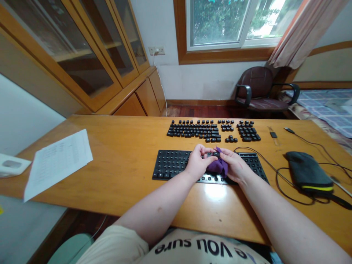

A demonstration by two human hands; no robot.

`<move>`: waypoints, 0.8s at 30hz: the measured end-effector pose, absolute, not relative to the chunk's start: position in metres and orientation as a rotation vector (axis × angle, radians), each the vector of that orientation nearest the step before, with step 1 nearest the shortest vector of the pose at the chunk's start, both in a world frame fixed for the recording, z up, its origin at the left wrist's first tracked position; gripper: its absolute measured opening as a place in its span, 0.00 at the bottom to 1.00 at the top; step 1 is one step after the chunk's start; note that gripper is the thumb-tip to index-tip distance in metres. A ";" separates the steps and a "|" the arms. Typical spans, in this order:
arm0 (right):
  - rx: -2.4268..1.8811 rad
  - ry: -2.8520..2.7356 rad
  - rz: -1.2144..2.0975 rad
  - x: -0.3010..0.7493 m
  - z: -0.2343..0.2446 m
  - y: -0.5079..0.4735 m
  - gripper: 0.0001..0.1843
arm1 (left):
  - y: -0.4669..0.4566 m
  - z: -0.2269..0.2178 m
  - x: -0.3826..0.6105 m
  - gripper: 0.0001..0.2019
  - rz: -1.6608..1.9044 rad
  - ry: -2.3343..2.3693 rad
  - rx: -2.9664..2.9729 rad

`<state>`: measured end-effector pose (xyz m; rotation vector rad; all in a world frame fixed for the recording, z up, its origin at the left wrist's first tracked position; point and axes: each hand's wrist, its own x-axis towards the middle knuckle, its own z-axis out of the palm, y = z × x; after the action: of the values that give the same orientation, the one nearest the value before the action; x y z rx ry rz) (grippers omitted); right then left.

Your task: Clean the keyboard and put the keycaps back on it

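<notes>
Both my hands meet over a black keyboard base (172, 163) whose keycaps are mostly off. My left hand (198, 161) pinches a small black keycap (216, 154) between thumb and fingers. A purple cloth (218, 167) is bunched in my right hand (232, 163), with its fingers closed around it against the keycap. The cloth's lower part hangs over the base and hides some of it. A few keycaps remain on the base's bottom row at the left. Beyond it, loose black keycaps (192, 130) lie laid out in keyboard order.
Right of the keyboard are a black cable (279, 179), a dark zip pouch (309, 172) and a keycap puller (273, 135). Paper sheets (59, 161) lie at the desk's left, beside a white device (12, 165). An armchair (258, 88) stands behind the desk (115, 161).
</notes>
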<state>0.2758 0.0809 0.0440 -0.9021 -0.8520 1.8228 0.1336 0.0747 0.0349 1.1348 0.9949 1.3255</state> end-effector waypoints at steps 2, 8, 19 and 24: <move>-0.897 -0.893 1.841 0.277 0.045 0.081 0.18 | 0.074 0.037 0.133 0.21 1.313 0.995 1.142; -0.972 -0.967 1.736 0.278 0.042 0.081 0.24 | 0.072 0.043 0.133 0.18 1.322 1.030 1.248; -0.908 -0.953 1.807 0.279 0.043 0.082 0.15 | 0.071 0.042 0.134 0.20 1.344 0.964 1.205; -0.898 -0.990 1.805 0.281 0.041 0.082 0.20 | 0.070 0.044 0.133 0.18 1.368 0.963 1.253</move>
<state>0.2805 0.0823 0.0408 -0.8983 -0.9896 1.8047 0.1333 0.0696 0.0436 1.2534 0.9626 1.3681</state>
